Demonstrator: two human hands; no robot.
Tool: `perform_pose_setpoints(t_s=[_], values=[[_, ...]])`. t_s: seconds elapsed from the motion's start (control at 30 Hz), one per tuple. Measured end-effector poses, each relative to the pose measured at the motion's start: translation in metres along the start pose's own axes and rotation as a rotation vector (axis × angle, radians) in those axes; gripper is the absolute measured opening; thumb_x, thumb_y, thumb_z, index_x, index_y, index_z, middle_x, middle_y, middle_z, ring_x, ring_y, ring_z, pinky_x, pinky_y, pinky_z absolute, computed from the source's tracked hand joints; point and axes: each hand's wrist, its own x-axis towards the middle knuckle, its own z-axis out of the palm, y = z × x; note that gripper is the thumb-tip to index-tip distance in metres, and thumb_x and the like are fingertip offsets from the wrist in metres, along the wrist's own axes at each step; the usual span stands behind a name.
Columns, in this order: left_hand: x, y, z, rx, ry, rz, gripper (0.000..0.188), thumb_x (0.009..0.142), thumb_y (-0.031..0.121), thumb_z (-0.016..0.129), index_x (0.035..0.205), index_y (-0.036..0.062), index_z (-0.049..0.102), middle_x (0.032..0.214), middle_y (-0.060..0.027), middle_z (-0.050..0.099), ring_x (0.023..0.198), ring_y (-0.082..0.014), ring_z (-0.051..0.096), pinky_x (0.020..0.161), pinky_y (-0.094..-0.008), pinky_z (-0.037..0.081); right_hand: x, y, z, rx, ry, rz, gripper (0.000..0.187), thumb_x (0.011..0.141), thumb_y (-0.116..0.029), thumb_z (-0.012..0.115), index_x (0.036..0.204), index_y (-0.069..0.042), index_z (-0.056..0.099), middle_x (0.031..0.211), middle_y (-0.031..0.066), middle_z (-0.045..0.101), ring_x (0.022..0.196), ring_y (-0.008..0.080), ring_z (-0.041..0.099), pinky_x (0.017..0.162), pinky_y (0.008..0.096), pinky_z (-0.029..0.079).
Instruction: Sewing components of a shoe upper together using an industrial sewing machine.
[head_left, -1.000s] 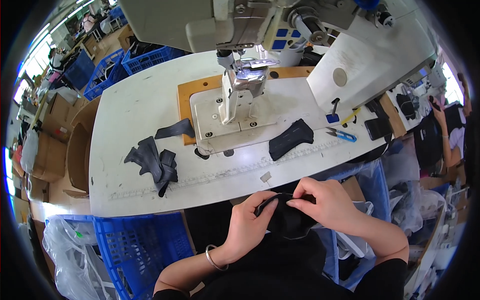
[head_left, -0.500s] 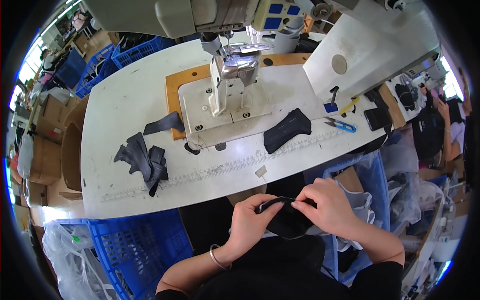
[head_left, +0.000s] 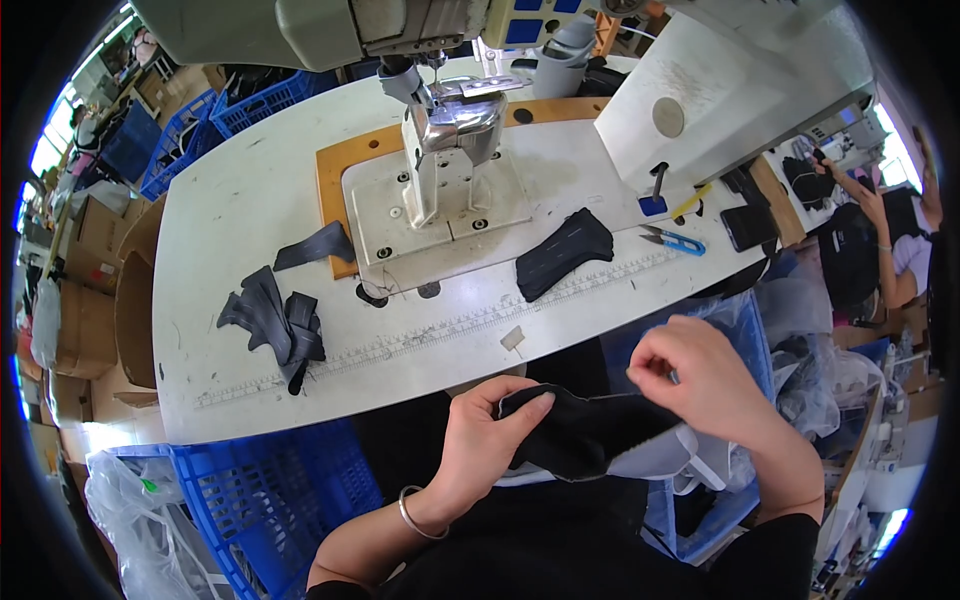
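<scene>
My left hand (head_left: 487,428) grips the edge of a black and light-grey shoe upper (head_left: 590,430), thumb on top and fingers beneath. The upper hangs partly opened out over my lap, in front of the table edge. Above its right end, my right hand (head_left: 695,378) is raised with thumb and forefinger pinched together. Whatever lies between those fingertips, if anything, is too small to make out. On the table, a stack of black fabric pieces (head_left: 566,254) lies beyond my hands. Blue thread snips (head_left: 676,241) rest to the right of the stack.
A post-bed sewing machine (head_left: 455,135) stands on the white table (head_left: 245,190). Loose dark pieces (head_left: 275,320) lie at left, above a printed ruler strip (head_left: 430,344). Blue crates (head_left: 275,500) flank my lap. A dark phone-like slab (head_left: 743,228) sits at the right edge. Another person's arm shows far right.
My right hand has let go of the upper's edge and moved up and right. The upper has spread open toward the right, still held by my left hand.
</scene>
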Motion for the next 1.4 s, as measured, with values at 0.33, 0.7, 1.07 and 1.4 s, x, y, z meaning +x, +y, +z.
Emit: perform_pose_setpoints(t_s=[0.33,0.7,1.07,1.4], values=[[-0.001,-0.003,0.005,-0.035,-0.021,-0.03,0.015,0.09,0.011,0.071,0.098,-0.0017,0.069,0.076,0.0018,0.066,0.065,-0.0006,0.054,0.058,-0.0175,0.044,0.001,-0.027,0.001,-0.211,-0.05,-0.234,0.035,0.074,-0.037,0.078,0.079,-0.009,0.058,0.068,0.0023,0.055,0.07,0.0197,0.057,0.065,0.0339,0.04],[-0.003,0.002,0.002,0.112,-0.031,0.021,0.013,0.088,0.006,0.072,0.098,-0.0026,0.069,0.081,-0.0001,0.068,0.071,-0.003,0.059,0.064,-0.0192,0.049,-0.001,-0.019,0.008,-0.048,0.029,-0.299,0.017,0.074,-0.014,0.077,0.073,-0.008,0.06,0.067,0.0038,0.059,0.064,0.0242,0.059,0.057,0.0361,0.044],[-0.006,0.006,0.001,-0.02,-0.058,-0.001,0.011,0.088,0.006,0.071,0.095,-0.0018,0.068,0.081,-0.0014,0.068,0.072,-0.0045,0.061,0.065,-0.0191,0.049,-0.008,-0.008,-0.001,0.363,0.096,0.128,0.017,0.082,-0.011,0.074,0.071,-0.004,0.063,0.059,0.0053,0.058,0.047,0.0231,0.053,0.05,0.0345,0.041],[-0.01,0.008,0.004,0.178,-0.068,0.08,0.012,0.088,0.005,0.071,0.097,-0.0013,0.068,0.084,-0.0016,0.069,0.078,-0.0045,0.061,0.069,-0.0196,0.048,0.02,-0.03,0.014,-0.003,-0.106,-0.307,0.029,0.08,-0.029,0.075,0.092,-0.006,0.062,0.083,0.0073,0.063,0.077,0.0272,0.062,0.065,0.0392,0.048]])
